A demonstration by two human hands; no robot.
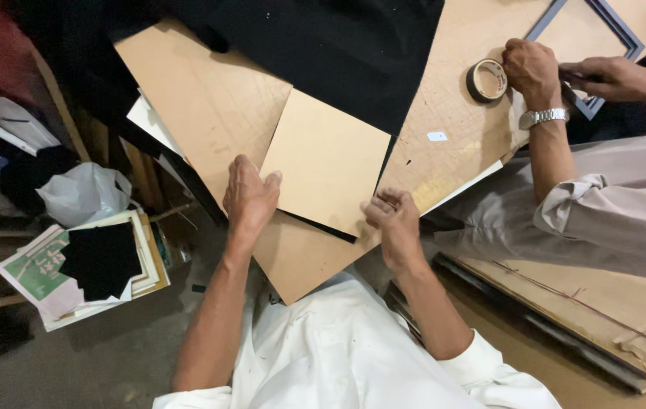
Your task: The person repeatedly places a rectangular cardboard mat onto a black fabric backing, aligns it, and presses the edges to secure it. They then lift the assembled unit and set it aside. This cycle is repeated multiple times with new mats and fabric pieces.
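A square tan board (328, 160) lies on a thin black sheet (321, 226), whose edge shows under it. Both rest on a large brown board (202, 98). My left hand (250, 198) lies flat, fingers together, across the tan board's left edge and the brown board beside it. My right hand (394, 221) has its fingers curled on the tan board's lower right edge, pinching it. A big black sheet (338, 53) covers the far part of the work surface, just beyond the tan board.
At the right a co-worker wearing a wristwatch has both hands (532, 70) by a roll of tape (487, 79) and a grey frame (616, 29). A stack of papers with black offcuts (99, 261) and a plastic bag (80, 193) lie at the left. Boards (603, 318) lie at lower right.
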